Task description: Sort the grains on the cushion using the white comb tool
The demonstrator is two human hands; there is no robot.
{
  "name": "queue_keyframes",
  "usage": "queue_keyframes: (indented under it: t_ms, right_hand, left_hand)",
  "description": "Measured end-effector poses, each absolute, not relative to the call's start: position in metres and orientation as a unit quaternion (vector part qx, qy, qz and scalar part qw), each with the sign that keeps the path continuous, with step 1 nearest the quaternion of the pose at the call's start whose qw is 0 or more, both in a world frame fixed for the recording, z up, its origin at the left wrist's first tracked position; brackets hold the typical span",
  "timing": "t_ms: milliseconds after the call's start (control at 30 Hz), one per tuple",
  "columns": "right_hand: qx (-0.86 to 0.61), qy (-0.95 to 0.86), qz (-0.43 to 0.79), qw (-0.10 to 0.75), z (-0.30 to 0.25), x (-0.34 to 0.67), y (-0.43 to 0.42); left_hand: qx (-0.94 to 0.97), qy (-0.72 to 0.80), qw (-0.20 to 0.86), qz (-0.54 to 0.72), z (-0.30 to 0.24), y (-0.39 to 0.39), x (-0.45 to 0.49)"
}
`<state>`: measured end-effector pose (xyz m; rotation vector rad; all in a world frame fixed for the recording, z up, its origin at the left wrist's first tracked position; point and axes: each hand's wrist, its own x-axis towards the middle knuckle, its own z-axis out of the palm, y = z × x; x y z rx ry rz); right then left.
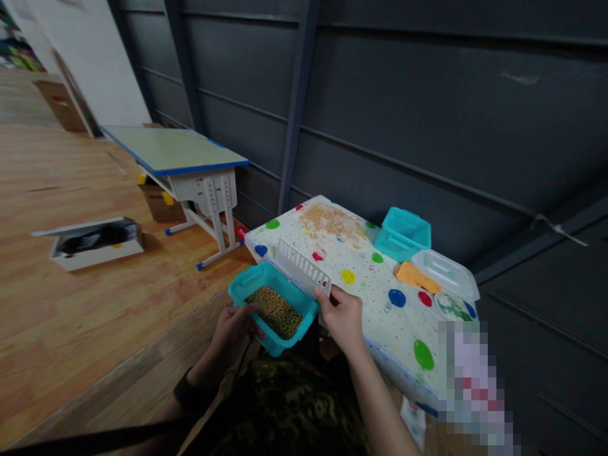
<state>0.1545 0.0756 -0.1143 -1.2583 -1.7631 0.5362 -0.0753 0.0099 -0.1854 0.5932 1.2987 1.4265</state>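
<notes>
My left hand [236, 324] grips the near side of a teal box [247, 286] that holds several yellow-green beans [275, 310], kept at the near left edge of the dotted table [380, 316]. My right hand [342, 315] pinches the end of a white slotted scraper [301, 266] that stands on edge along the box's far rim. A pile of pale grain [332, 220] lies spread on the far part of the tablecloth.
A second teal box [403, 233] sits tilted at the table's far right beside a clear lid [446, 272], an orange cloth [412, 275] and a patterned dish [451, 306]. To the left stand a blue-edged desk [175, 152] and an open carton [95, 242] on the wooden floor.
</notes>
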Motion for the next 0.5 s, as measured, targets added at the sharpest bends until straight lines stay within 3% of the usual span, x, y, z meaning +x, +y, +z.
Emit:
queue_keyframes:
  t_ms: [300,500]
  right_hand:
    - [-0.529,-0.661,0.229,0.480,-0.110,0.164,0.068]
    - [-0.601,-0.609,0.133,0.501,-0.100,0.210,0.095]
  left_hand:
    - [0.245,0.543,0.531,0.603,-0.181,0.009,-0.075]
    - [0.237,0.545,0.520,0.613,-0.191,0.011,-0.075]
